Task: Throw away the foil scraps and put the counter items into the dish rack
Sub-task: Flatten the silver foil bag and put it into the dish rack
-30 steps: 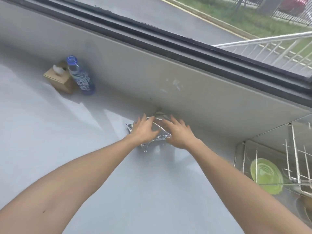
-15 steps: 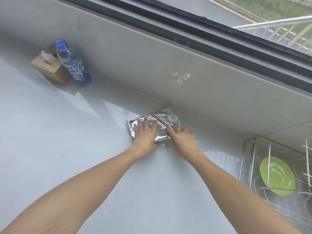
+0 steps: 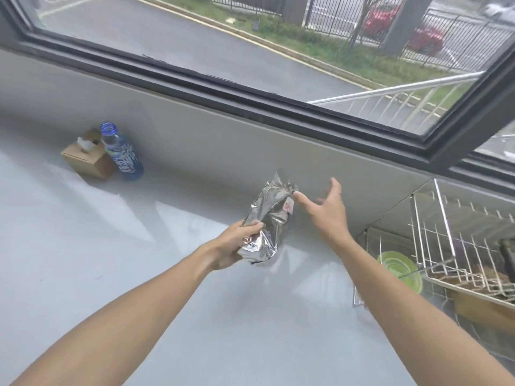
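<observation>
Foil scrap [image 3: 266, 218] crumpled, lifted off counter [image 3: 83, 246], pinched in left hand [image 3: 234, 246]. Right hand [image 3: 324, 210] spread, fingertip at foil's top edge. Dish rack [image 3: 457, 246] at right.

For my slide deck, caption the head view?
Left hand lifts crumpled foil off the counter, right hand open beside it.

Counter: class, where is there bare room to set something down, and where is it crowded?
Bare counter runs from the bottle and cardboard box to the foil held up in the left hand. Crowded: the far right, at the dish rack and green plate.
</observation>
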